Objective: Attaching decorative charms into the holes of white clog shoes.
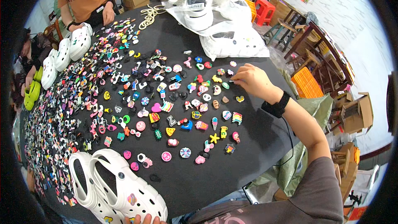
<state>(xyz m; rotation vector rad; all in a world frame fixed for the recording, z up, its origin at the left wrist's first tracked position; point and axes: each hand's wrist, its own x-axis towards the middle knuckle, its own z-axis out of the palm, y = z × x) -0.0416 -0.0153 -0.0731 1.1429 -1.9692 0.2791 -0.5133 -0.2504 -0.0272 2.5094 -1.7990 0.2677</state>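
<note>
Here, right hand pinches a small charm off the black table; left hand steadies white clogs, fingers unclear.

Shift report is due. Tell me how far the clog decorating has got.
Done: the near clog already carries two charms near its toe. In hand: the right hand is at a small charm on the table, and the left hand touches that clog's toe. Left: most holes look bare, its twin shows no charm, and many charms lie loose.
</note>
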